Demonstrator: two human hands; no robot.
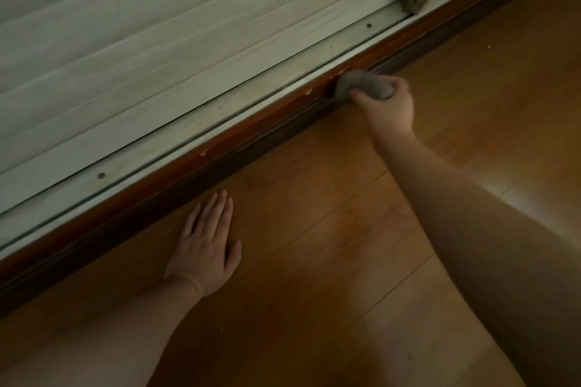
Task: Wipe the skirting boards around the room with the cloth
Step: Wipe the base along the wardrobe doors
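The soft grey bunched cloth (pixel 364 86) looks light and limp, the sort of thing best gathered into a wad in the palm, and the right hand (pixel 388 107) has its fingers curled round it, pressing it against the dark reddish-brown wooden skirting board (pixel 220 160). Further along that board the left hand (pixel 206 247) lies flat with fingers straight on the brown wooden plank floor (pixel 314 229) just beside it. Above the board runs pale grey-white wood-grain panelling (pixel 157 56).

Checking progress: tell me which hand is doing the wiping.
The right hand, which grips the grey cloth against the skirting board. The left hand only rests flat on the floor.
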